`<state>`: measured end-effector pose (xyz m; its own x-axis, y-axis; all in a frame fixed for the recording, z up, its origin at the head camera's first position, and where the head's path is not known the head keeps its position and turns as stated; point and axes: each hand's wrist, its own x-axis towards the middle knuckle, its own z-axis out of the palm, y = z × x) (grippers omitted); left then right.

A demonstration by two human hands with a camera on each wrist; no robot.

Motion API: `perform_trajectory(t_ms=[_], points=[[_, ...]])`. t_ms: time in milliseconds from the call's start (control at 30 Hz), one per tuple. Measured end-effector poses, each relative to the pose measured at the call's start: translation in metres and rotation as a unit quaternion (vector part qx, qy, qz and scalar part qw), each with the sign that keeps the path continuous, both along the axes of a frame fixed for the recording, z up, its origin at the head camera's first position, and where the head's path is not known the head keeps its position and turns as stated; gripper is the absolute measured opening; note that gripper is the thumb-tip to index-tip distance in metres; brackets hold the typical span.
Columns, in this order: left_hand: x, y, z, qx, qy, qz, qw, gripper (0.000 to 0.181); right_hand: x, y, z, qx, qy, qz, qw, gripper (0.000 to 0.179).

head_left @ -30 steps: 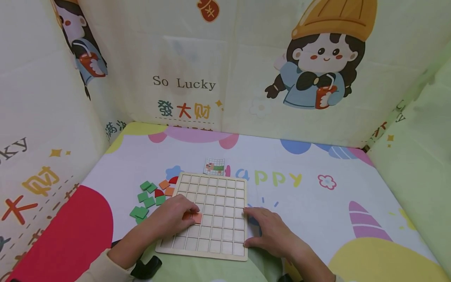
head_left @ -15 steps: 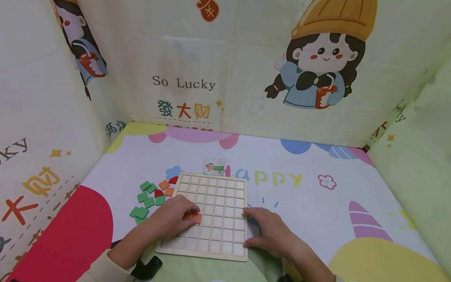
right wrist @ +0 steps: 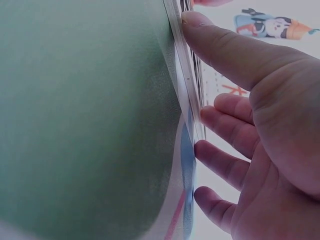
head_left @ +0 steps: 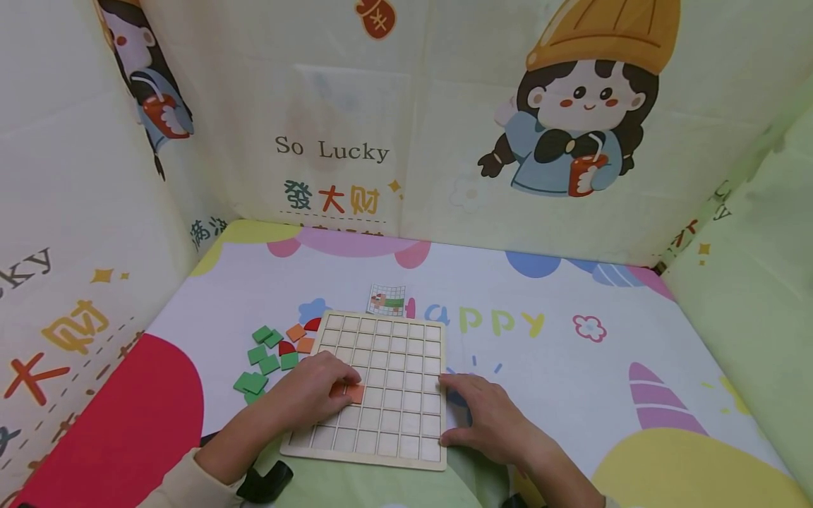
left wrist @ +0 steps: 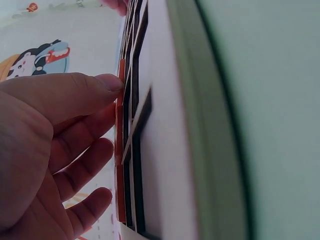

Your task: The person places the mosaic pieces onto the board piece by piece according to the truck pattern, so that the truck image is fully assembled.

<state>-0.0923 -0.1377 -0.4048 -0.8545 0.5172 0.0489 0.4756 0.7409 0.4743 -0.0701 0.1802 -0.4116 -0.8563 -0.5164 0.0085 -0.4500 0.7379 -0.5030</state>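
A square wooden grid board [head_left: 394, 423] lies on the table, with orange square tiles [head_left: 356, 394] in a row toward its left side. My left hand [head_left: 317, 388] reaches over that side. In the left wrist view its thumb presses on the orange tiles [left wrist: 120, 192], the index fingertip touches them close by, and the other fingers are loosely bent. The hand hides part of the row in the head view. My right hand [head_left: 492, 413] rests against the board's right edge, thumb and fingers spread along it. In the right wrist view it touches the board's edge [right wrist: 189, 80] without wrapping round it.
Several green square tiles [head_left: 269, 364] lie loose left of the board, some overlapping. Orange tiles [head_left: 296, 332] and red rounded pieces [head_left: 287, 347] lie nearer its upper left corner. A small pattern card [head_left: 387, 300] sits behind the board. Printed cloth walls [head_left: 444, 212] surround the table.
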Motion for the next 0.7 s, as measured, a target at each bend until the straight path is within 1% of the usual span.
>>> perform_trajectory(t_ms=[167,367,533,600,700], points=[[0.000,0.000,-0.001,0.001,0.001,0.001,1.0000,0.021,0.000,0.000,0.000,-0.003,0.002,0.000,1.0000,0.074],[0.001,-0.001,0.000,0.006,-0.001,0.000,1.0000,0.021,0.000,-0.001,0.001,-0.003,-0.008,-0.006,0.9999,0.075],[0.001,-0.005,0.001,0.023,-0.015,0.027,0.9993,0.021,0.000,-0.001,0.000,0.000,-0.009,-0.004,0.9999,0.075],[0.001,-0.009,0.001,0.028,-0.014,0.037,0.9988,0.021,0.000,-0.001,0.000,-0.001,-0.010,-0.002,0.9999,0.075],[0.001,-0.016,0.002,0.030,-0.010,0.041,0.9987,0.022,0.000,-0.001,0.000,-0.001,-0.011,-0.002,0.9999,0.075]])
